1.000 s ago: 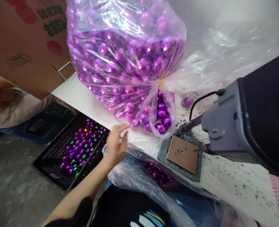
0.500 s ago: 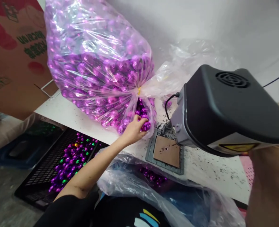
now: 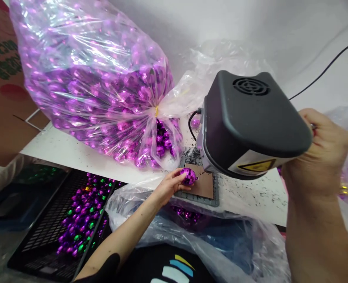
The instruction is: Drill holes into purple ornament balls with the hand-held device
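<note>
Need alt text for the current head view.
A left hand holds a purple faceted ball by a brown board; the right hand grasps the end of a black machine. At left: a tied clear bag of purple balls and a black crate.

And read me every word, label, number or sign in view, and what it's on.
"Macaro", apparently, cut off at the picture's edge: cardboard box.
Green characters, same box: too blurred to read.
Yellow warning triangle, no readable wording: black machine.
No numbers readable.
</note>
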Demonstrator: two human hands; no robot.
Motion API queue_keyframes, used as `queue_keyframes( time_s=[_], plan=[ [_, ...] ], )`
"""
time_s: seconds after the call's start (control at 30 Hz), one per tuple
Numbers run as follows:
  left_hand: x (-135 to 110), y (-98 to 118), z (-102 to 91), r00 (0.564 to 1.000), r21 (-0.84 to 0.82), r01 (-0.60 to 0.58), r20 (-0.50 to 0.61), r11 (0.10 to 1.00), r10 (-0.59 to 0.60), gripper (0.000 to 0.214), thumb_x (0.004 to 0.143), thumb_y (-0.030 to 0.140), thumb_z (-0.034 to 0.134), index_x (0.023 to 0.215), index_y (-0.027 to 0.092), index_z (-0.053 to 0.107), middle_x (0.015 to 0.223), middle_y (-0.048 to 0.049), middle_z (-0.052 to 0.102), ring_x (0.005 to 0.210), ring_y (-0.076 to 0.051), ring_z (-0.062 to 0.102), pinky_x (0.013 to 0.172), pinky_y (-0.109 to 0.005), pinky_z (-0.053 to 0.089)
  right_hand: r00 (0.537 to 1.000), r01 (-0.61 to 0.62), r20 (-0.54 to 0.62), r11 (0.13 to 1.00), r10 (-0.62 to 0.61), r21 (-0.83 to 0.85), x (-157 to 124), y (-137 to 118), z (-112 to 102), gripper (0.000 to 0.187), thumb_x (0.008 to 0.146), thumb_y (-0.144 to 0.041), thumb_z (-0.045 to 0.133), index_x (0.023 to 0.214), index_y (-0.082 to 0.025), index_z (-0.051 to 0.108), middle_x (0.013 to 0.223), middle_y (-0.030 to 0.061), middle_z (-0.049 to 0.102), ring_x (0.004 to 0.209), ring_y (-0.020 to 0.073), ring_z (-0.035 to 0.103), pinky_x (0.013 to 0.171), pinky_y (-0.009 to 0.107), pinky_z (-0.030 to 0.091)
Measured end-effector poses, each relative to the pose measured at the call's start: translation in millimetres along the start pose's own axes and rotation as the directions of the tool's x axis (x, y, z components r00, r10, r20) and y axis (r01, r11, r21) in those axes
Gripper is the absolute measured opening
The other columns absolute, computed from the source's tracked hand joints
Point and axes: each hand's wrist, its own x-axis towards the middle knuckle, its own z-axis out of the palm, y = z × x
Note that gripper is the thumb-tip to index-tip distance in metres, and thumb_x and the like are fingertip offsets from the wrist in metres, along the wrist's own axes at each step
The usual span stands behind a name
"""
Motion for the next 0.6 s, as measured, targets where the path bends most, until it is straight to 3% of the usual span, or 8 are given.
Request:
queue_keyframes(
  time_s=[0.13,0.2,0.3,0.37,0.43,0.6],
  plan=[
    [6,3,9.8,0.986,0.363,-0.148,-0.024,0.92,0.168,0.049,0.084,0.049,0.073,0.121,0.018,0.064,0.112,-0.0087,0.07,0.096,-0.022,0.066,0.075,-0.033,0.058,1.0,-0.025,0.0,0.997,0.025,0.075,0,-4,2,0.033,0.086,-0.028,0.061,0.063,-0.015,0.042,0.06,-0.0047,0.027,0.054,0.0007,0.03,0.053,0.023,0.018],
    [6,4,15.5,0.967,0.574,-0.22,0.025,0.789,0.252,0.041,0.09,0.045,0.066,0.122,0.02,0.063,0.114,-0.0077,0.07,0.102,-0.024,0.065,0.085,-0.038,0.056,0.999,-0.034,-0.005,0.996,0.035,0.078,0,-5,2,0.033,0.087,-0.03,0.061,0.064,-0.015,0.044,0.059,-0.0047,0.027,0.055,0.0007,0.03,0.052,0.022,0.018],
    [6,4,23.3,0.917,0.798,-0.328,0.14,0.505,0.374,0.036,0.094,0.038,0.062,0.126,0.022,0.061,0.121,-0.0091,0.068,0.113,-0.027,0.063,0.102,-0.045,0.049,0.999,-0.038,-0.013,0.996,0.039,0.081,0,-6,2,0.034,0.088,-0.033,0.06,0.064,-0.014,0.045,0.058,-0.0046,0.027,0.055,0.0009,0.028,0.051,0.021,0.016],
    [7,0,27.5,0.884,0.861,-0.364,0.199,0.355,0.423,0.039,0.093,0.035,0.064,0.13,0.023,0.058,0.126,-0.0106,0.064,0.117,-0.028,0.061,0.103,-0.046,0.049,0.999,-0.043,-0.013,0.996,0.044,0.078,1,-5,2,0.033,0.087,-0.033,0.061,0.064,-0.015,0.045,0.057,-0.0045,0.027,0.055,0.001,0.028,0.05,0.02,0.015],
    [10,-6,31.1,0.86,0.893,-0.365,0.214,0.265,0.463,0.042,0.091,0.034,0.068,0.13,0.024,0.058,0.127,-0.0111,0.062,0.117,-0.028,0.061,0.101,-0.045,0.05,0.999,-0.038,-0.012,0.996,0.039,0.083,1,-5,2,0.033,0.087,-0.033,0.061,0.064,-0.015,0.045,0.057,-0.0045,0.027,0.055,0.001,0.027,0.05,0.02,0.015],
    [24,-25,36.4,0.793,0.936,-0.306,0.151,0.172,0.59,0.04,0.082,0.035,0.078,0.117,0.023,0.062,0.12,-0.0115,0.065,0.115,-0.032,0.06,0.1,-0.049,0.047,0.999,-0.047,-0.006,0.995,0.047,0.085,-1,-4,1,0.037,0.088,-0.038,0.061,0.064,-0.015,0.044,0.057,-0.005,0.026,0.054,0.0008,0.028,0.05,0.021,0.016]
  ],
)
